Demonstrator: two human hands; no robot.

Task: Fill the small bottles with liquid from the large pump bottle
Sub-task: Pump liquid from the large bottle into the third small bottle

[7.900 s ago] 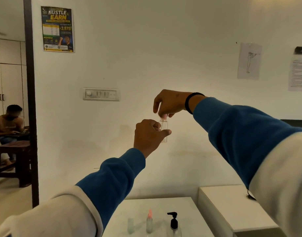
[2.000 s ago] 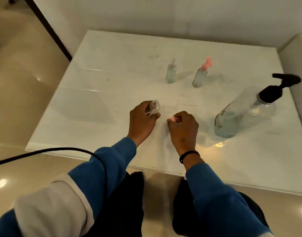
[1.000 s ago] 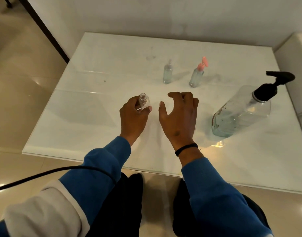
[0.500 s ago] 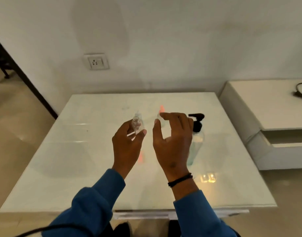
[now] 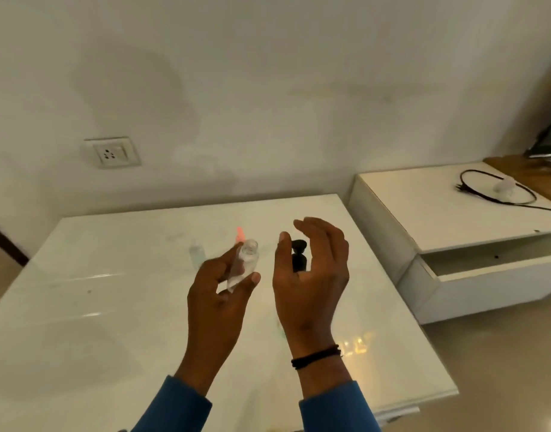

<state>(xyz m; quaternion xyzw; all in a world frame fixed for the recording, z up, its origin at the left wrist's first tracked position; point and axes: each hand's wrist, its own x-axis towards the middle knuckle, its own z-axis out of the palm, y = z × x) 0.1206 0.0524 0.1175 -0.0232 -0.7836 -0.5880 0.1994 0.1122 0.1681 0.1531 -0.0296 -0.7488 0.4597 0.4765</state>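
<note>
My left hand [image 5: 216, 294] grips a small clear bottle [image 5: 244, 263] with no cap, raised above the white table [image 5: 81, 300], its mouth tilted up and to the right. My right hand [image 5: 310, 275] is lifted beside it, fingers loosely arched, holding nothing. Behind the right hand the black pump head [image 5: 297, 254] of the large pump bottle shows; its body is hidden by the hand. Further back stand a small bottle [image 5: 195, 254] without a cap and another small bottle with a pink cap [image 5: 240, 234], mostly hidden behind the held bottle.
A white cabinet [image 5: 439, 213] stands to the right of the table, with an open drawer [image 5: 492, 269] and a black cable [image 5: 498, 188] on top. A wall socket [image 5: 112, 152] is on the wall behind. A light reflection glints near the table's front right.
Both hands have lifted off the table, the left one carrying the uncapped bottle. The pink cap held two seconds ago has left my right hand. The view has tilted up toward the wall.
</note>
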